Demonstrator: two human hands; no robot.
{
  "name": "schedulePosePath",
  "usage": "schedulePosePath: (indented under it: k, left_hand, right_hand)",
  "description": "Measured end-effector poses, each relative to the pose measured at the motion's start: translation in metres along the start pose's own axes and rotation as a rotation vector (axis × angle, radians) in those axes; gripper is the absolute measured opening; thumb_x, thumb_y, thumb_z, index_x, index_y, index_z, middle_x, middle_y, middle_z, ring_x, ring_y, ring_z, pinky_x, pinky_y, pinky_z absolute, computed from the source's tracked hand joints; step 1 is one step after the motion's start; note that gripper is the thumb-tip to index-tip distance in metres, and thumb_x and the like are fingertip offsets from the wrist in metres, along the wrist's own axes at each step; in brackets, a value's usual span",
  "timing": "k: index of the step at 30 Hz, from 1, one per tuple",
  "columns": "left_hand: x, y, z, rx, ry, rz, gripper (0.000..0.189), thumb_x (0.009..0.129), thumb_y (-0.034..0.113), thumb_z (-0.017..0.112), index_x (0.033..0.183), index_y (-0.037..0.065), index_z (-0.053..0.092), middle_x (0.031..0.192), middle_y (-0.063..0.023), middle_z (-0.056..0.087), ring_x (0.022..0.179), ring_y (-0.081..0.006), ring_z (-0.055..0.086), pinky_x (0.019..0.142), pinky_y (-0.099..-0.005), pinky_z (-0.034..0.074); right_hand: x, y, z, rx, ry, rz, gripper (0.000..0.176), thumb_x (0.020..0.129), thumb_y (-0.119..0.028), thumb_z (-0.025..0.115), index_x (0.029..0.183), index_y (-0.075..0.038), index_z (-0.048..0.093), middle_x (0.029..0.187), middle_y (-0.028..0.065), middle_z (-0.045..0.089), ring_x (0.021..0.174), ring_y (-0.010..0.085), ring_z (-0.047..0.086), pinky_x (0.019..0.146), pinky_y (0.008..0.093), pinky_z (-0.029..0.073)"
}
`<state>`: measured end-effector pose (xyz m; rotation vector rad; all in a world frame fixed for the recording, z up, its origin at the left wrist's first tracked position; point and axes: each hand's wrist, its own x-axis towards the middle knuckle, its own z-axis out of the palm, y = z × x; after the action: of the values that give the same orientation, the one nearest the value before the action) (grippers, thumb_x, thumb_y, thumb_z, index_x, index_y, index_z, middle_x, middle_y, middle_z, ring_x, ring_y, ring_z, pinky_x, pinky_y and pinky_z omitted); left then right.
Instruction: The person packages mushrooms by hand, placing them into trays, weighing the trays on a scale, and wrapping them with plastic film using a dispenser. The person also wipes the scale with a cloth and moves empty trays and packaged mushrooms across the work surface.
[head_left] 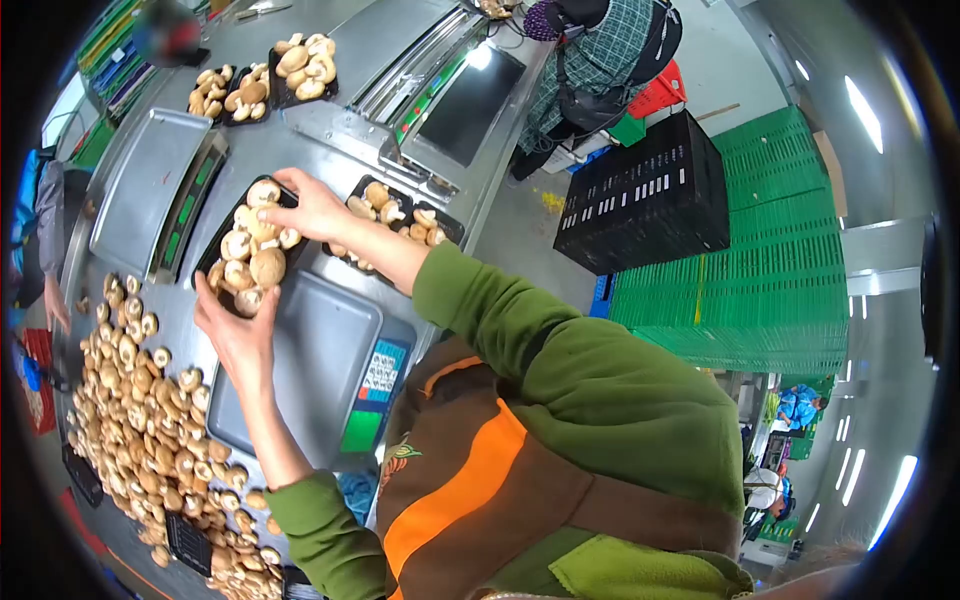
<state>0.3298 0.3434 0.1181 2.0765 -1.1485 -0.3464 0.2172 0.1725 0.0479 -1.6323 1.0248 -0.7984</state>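
Both hands are on a black tray point(207, 262) filled with brown and white mushrooms point(266, 266). My left hand point(240, 330) grips its near end, thumb and fingers at the two corners. My right hand point(312, 208) is at the far end, its fingers bent over the mushrooms and the tray's right edge. Just below the tray lies the bare pan of a scale point(310, 350), with its keypad point(383, 368) on the right. More filled black trays point(408, 225) stand right of my right hand. A large heap of loose mushrooms point(150, 420) spreads over the table at the left.
A second scale point(150, 200) stands at the left, and filled trays point(305, 68) are at the back. A wrapping machine point(450, 100) stands behind my right hand. Co-workers point(600, 60) are beyond the table. Black crates point(645, 195) and green crates point(740, 270) are stacked at the right.
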Motion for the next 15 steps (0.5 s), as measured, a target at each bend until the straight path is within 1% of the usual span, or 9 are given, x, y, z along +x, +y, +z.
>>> schedulePosePath:
  k: [3, 5, 7, 8, 9, 11, 12, 14, 15]
  left_hand:
    - [0.053, 0.005, 0.035, -0.059, -0.147, -0.059, 0.094, 0.071, 0.031, 0.078, 0.141, -0.002, 0.024, 0.13, -0.0294, 0.036, 0.121, -0.0389, 0.04, 0.103, -0.0413, 0.034]
    - [0.087, -0.014, 0.068, -0.052, -0.18, -0.055, 0.091, 0.073, 0.031, 0.076, 0.14, -0.005, 0.025, 0.132, -0.0312, 0.037, 0.123, -0.0374, 0.04, 0.104, -0.0399, 0.032]
    - [0.116, -0.034, 0.1, -0.346, -0.304, -0.213, 0.089, 0.075, 0.028, 0.074, 0.14, -0.005, 0.023, 0.134, -0.0313, 0.037, 0.122, -0.0354, 0.043, 0.102, -0.0395, 0.035]
    - [0.125, -0.036, 0.108, -0.493, -0.424, -0.398, 0.087, 0.077, 0.026, 0.071, 0.142, -0.003, 0.02, 0.135, -0.028, 0.039, 0.121, -0.034, 0.046, 0.098, -0.0383, 0.039]
    - [0.135, -0.043, 0.12, -0.506, -0.474, -0.515, 0.084, 0.08, 0.026, 0.068, 0.143, 0.0, 0.018, 0.136, -0.0243, 0.04, 0.119, -0.0346, 0.048, 0.095, -0.0434, 0.042]
    - [0.143, -0.05, 0.135, -0.536, -0.53, -0.657, 0.081, 0.082, 0.026, 0.065, 0.144, 0.004, 0.018, 0.137, -0.0226, 0.039, 0.12, -0.0355, 0.047, 0.093, -0.0511, 0.042]
    - [0.147, -0.062, 0.146, -0.526, -0.597, -0.683, 0.078, 0.083, 0.028, 0.063, 0.144, 0.006, 0.019, 0.136, -0.0215, 0.04, 0.119, -0.036, 0.047, 0.09, -0.0563, 0.042]
    - [0.149, -0.06, 0.151, -0.488, -0.705, -0.707, 0.071, 0.081, 0.028, 0.063, 0.14, 0.007, 0.028, 0.133, -0.0187, 0.044, 0.117, -0.0345, 0.048, 0.085, -0.0554, 0.044]
    - [0.151, -0.059, 0.15, -0.462, -0.75, -0.717, 0.069, 0.081, 0.029, 0.063, 0.138, 0.008, 0.031, 0.132, -0.0179, 0.045, 0.116, -0.034, 0.049, 0.083, -0.0552, 0.046]
  right_hand:
    - [0.039, 0.021, -0.024, 0.0, 0.099, 0.103, 0.082, 0.068, -0.038, 0.078, 0.129, 0.003, 0.043, 0.124, 0.0256, 0.052, 0.119, 0.0322, 0.05, 0.1, 0.0371, 0.04]
    - [0.065, 0.051, -0.031, -0.029, 0.162, 0.141, 0.084, 0.066, -0.037, 0.079, 0.129, 0.004, 0.042, 0.125, 0.0251, 0.052, 0.119, 0.0317, 0.05, 0.1, 0.0378, 0.039]
    - [0.081, 0.075, -0.035, -0.027, 0.2, 0.183, 0.084, 0.065, -0.036, 0.08, 0.129, 0.004, 0.043, 0.126, 0.0247, 0.052, 0.12, 0.0315, 0.049, 0.101, 0.0374, 0.038]
    - [0.084, 0.085, -0.038, -0.04, 0.187, 0.229, 0.084, 0.065, -0.035, 0.08, 0.13, 0.004, 0.042, 0.126, 0.0245, 0.051, 0.121, 0.0313, 0.048, 0.101, 0.0364, 0.038]
    - [0.088, 0.094, -0.038, -0.065, 0.185, 0.261, 0.084, 0.065, -0.034, 0.08, 0.13, 0.004, 0.042, 0.127, 0.0244, 0.051, 0.121, 0.0313, 0.048, 0.101, 0.0363, 0.038]
    - [0.092, 0.123, -0.033, -0.138, 0.184, 0.273, 0.083, 0.066, -0.037, 0.079, 0.13, 0.003, 0.042, 0.126, 0.0239, 0.052, 0.121, 0.0311, 0.049, 0.101, 0.0365, 0.038]
    - [0.093, 0.133, -0.032, -0.142, 0.173, 0.28, 0.083, 0.066, -0.037, 0.079, 0.13, 0.003, 0.042, 0.126, 0.0239, 0.052, 0.121, 0.0311, 0.049, 0.101, 0.0365, 0.038]
    - [0.087, 0.139, -0.034, -0.281, 0.103, 0.39, 0.08, 0.068, -0.041, 0.076, 0.128, 0.002, 0.044, 0.126, 0.023, 0.051, 0.12, 0.0313, 0.049, 0.101, 0.0367, 0.038]
    - [0.083, 0.14, -0.036, -0.281, 0.084, 0.385, 0.08, 0.068, -0.041, 0.076, 0.128, 0.002, 0.044, 0.126, 0.023, 0.051, 0.12, 0.0313, 0.049, 0.101, 0.0367, 0.038]
